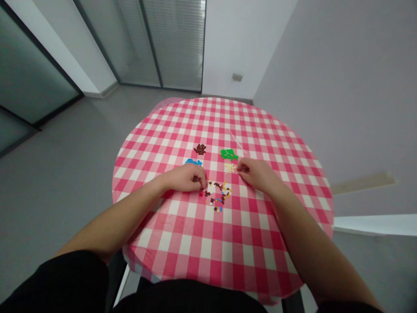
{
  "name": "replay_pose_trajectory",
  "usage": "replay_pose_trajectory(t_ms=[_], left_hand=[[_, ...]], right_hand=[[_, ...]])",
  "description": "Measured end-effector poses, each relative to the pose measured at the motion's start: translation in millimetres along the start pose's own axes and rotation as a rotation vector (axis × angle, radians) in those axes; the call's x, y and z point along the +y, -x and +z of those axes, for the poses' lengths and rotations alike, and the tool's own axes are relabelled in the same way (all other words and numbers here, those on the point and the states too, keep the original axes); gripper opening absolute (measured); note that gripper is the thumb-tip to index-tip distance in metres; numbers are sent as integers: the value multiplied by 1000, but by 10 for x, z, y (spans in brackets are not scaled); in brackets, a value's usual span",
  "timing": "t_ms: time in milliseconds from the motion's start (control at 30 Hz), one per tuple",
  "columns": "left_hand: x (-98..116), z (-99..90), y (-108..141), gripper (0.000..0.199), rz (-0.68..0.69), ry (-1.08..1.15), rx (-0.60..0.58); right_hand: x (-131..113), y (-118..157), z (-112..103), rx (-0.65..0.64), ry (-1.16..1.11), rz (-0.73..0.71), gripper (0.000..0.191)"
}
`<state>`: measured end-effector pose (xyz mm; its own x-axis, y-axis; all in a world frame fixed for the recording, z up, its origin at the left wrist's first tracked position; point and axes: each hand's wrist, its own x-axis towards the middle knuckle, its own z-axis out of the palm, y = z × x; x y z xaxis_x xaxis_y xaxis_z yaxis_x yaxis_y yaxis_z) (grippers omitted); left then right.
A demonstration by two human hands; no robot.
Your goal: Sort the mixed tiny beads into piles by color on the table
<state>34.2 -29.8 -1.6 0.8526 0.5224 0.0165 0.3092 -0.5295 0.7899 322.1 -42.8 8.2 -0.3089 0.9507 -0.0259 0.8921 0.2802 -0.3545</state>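
Note:
My left hand (pixel 188 177) is curled with its fingertips down at the left edge of a mixed scatter of small pieces (pixel 223 199). These are brown, yellow, white, blue and red, too small to name surely. Beside a small cream pile (pixel 230 168), my right hand (pixel 256 173) has thumb and fingers pressed together. Whatever either hand pinches is hidden or too tiny to make out. A blue pile (pixel 193 161) lies just beyond my left hand and is partly covered by it. Farther back are a dark brown pile (pixel 200 149) and a green pile (pixel 229 154).
All the pieces lie on a round table with a pink and white checked tablecloth (pixel 208 248). Beyond it are glass partitions (pixel 176 43) and a pale wall (pixel 241 39) with a socket plate (pixel 237 77). Grey floor (pixel 74 174) shows at the left.

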Motion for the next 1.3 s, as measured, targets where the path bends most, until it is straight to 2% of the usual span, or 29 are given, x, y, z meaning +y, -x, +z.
replay_pose_trajectory(t_ms=[267,700,867,1100,1300], left_hand=[[-11,2,0,20,7,-17,-6],[-1,-1,-1,21,-6,-18,-9],[7,-1,-3,20,10,-32,-3],[2,-7,1,21,24,-37,1],[-8,3,-1,20,20,-29,-5]], right_hand=[[28,1,-20,4,-1,19,17],[45,-39,61,2,-13,-53,14],[78,-47,92,38,-65,-72,12],[79,-57,108,132,-89,-26,11],[91,-66,125,138,-110,-20,11]])
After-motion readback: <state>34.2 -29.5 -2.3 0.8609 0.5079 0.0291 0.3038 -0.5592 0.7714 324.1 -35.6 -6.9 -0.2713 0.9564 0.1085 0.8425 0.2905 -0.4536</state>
